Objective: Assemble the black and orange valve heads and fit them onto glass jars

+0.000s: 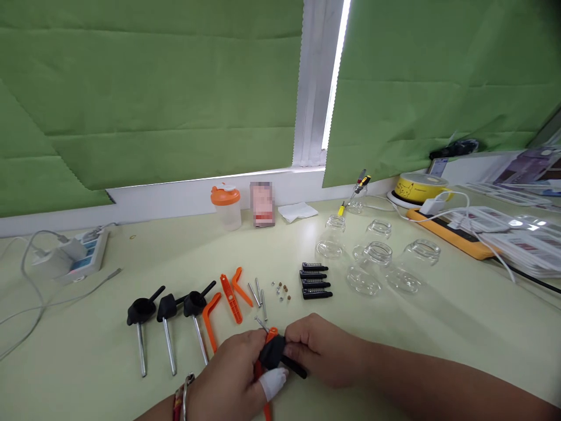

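Left hand (228, 380) clasps the handle (272, 332); right hand (326, 351) pinches the holder (272, 352), seemingly joining them. The bolt (262, 324) likely needs aligning.

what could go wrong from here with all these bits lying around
The pins and tiny parts lie loose just beyond the hands, so a nudge might scatter them. The glass jars stand beyond the right forearm; a careless sweep of it could tip one. The white wrap on the left hand's thumb may make its grip on the black part less sure.
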### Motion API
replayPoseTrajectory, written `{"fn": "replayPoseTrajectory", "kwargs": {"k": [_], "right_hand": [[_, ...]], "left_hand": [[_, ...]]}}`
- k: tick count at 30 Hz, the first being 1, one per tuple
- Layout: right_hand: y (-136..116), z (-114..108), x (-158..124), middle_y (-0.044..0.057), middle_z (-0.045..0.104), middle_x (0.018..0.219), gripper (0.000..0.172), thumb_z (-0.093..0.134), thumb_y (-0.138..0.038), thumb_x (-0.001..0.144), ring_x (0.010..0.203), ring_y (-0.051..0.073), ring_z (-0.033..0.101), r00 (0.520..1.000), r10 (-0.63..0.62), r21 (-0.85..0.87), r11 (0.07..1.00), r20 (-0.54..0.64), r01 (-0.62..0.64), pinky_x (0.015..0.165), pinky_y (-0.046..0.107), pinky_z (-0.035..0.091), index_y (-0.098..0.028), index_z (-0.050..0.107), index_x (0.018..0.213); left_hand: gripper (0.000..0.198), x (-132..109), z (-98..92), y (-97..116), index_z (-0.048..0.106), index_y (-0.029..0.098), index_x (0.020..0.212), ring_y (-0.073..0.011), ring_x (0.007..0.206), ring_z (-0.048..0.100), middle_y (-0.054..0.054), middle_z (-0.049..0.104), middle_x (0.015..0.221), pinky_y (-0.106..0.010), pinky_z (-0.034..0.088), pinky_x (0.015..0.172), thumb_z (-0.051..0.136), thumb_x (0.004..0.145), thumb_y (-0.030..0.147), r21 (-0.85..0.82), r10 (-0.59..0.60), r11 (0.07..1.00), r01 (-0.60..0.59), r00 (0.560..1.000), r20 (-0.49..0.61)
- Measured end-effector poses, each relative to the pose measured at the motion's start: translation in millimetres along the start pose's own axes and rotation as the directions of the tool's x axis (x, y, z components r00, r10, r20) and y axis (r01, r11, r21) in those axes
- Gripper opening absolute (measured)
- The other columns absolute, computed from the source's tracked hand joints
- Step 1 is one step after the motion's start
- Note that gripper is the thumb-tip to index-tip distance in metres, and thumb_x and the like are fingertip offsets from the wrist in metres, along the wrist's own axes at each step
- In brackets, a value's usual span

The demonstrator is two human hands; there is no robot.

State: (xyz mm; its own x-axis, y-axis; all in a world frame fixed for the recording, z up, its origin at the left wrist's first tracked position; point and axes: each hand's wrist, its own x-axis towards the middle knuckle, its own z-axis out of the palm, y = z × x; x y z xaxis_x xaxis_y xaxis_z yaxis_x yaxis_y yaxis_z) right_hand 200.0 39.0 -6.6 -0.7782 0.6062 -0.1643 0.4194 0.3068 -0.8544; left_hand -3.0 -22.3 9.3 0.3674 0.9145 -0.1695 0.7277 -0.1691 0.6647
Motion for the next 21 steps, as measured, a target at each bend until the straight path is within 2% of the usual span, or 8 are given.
{"fn": "replayPoseTrajectory", "kwargs": {"k": [5,8,11,15,18,21], "right_hand": [[1.6,-6.8,0.8,-0.004,0.049,0.058,0.015,0.062,-0.028,0.074,0.053,0.007,0.039,0.989,0.102,0.239,0.963,0.105,-0.125,0.047,0.019,0.031,-0.016,0.057,0.070],[0.8,-4.8,4.0,-0.004,0.052,0.063,0.014,0.065,-0.026,0.072,0.057,0.008,0.043,0.991,0.120,0.355,0.925,0.063,-0.134,0.051,0.019,0.033,-0.015,0.058,0.077],[0.6,4.1,9.4,-0.005,0.053,0.063,0.022,0.068,-0.031,0.073,0.056,0.008,0.044,0.993,0.117,0.351,0.929,0.023,-0.117,0.051,0.018,0.033,-0.016,0.059,0.086],[0.9,12.5,13.4,-0.005,0.052,0.059,0.017,0.066,-0.030,0.074,0.052,0.006,0.041,0.992,0.121,0.425,0.897,0.019,-0.118,0.048,0.018,0.032,-0.015,0.057,0.076],[-0.1,13.3,14.3,-0.008,0.046,0.052,0.019,0.067,-0.031,0.074,0.044,0.004,0.034,0.991,0.136,0.543,0.833,-0.007,-0.111,0.043,0.018,0.027,-0.017,0.054,0.075],[-0.3,12.4,17.1,-0.008,0.046,0.050,0.024,0.067,-0.037,0.074,0.041,0.004,0.031,0.984,0.177,0.601,0.784,0.026,-0.157,0.041,0.018,0.023,-0.018,0.052,0.073]], "left_hand": [[0.007,-0.4,-2.2,3.8,0.051,0.021,0.077,-0.0147,0.068,0.052,0.001,0.061,0.079,-0.024,0.039,0.060,0.057,0.074,0.024,0.072,0.032,0.997,-0.038,0.996,0.079],[0.009,-2.0,-5.1,7.9,0.050,0.021,0.077,-0.0138,0.065,0.051,0.002,0.062,0.078,-0.023,0.039,0.058,0.056,0.071,0.020,0.101,0.078,0.991,-0.093,0.986,0.146],[0.011,-5.0,-5.4,13.6,0.050,0.022,0.078,-0.0140,0.062,0.052,0.001,0.062,0.077,-0.023,0.038,0.056,0.058,0.070,0.023,0.159,0.169,0.965,-0.210,0.956,0.238],[0.011,-5.5,-3.9,14.3,0.045,0.022,0.071,-0.0154,0.059,0.053,0.000,0.061,0.073,-0.024,0.037,0.053,0.056,0.073,0.026,0.255,0.194,0.932,-0.256,0.950,0.245],[0.012,-1.8,-4.7,8.4,0.046,0.022,0.074,-0.0156,0.058,0.054,0.001,0.062,0.074,-0.024,0.037,0.051,0.056,0.067,0.020,0.237,0.222,0.929,-0.283,0.942,0.252],[0.008,1.3,-6.1,6.9,0.051,0.022,0.075,-0.0165,0.056,0.055,-0.001,0.063,0.071,-0.025,0.036,0.047,0.055,0.069,0.021,0.200,0.312,0.903,-0.379,0.901,0.301]]}}
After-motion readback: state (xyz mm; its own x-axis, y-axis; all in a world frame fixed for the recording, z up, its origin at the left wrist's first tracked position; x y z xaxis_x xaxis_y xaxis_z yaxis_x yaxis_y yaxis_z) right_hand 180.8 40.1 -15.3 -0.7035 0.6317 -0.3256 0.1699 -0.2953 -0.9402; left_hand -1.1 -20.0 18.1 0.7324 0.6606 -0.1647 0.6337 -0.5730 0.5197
